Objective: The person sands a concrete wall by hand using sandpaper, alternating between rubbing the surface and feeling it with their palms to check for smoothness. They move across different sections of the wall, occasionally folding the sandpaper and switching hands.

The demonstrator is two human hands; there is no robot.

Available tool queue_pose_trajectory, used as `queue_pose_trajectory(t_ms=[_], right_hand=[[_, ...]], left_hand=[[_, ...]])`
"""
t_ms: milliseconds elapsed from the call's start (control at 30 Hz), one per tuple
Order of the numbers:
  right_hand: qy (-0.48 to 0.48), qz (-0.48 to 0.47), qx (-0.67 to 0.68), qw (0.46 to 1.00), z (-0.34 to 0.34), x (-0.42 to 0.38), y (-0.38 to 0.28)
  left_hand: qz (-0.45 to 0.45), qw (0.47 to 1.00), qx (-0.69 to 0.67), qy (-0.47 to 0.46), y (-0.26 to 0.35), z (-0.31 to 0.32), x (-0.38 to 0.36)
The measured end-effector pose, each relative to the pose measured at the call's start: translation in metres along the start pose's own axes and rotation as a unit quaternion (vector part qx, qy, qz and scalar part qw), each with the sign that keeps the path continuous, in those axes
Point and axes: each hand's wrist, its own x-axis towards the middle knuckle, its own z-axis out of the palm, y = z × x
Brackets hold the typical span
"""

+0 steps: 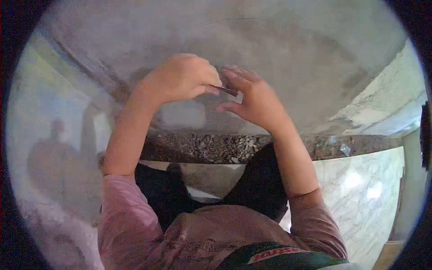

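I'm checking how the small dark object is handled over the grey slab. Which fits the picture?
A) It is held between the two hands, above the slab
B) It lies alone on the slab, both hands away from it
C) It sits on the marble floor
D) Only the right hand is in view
A: the left hand and right hand meet at the small dark object over the grey slab.

hands: 2, left (180, 78), right (252, 101) | small dark object (226, 91): 1 | stone slab (234, 147): 1
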Motion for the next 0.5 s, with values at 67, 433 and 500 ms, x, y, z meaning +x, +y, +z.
queue_pose_trajectory(t_ms=[67, 433, 500], right_hand=[[0.031, -0.044, 0.054, 0.997, 0.011, 0.006, -0.006], [0.094, -0.081, 0.01, 0.992, 0.044, -0.002, 0.015], [0.094, -0.078, 0.001, 0.993, 0.051, 0.0, 0.015]], left_hand=[[0.039, 0.999, 0.016, 0.014, -0.002, -0.007, 0.003], [0.128, 0.984, -0.02, 0.119, -0.043, 0.004, -0.014], [0.131, 0.985, -0.034, 0.111, -0.058, 0.005, -0.012]])
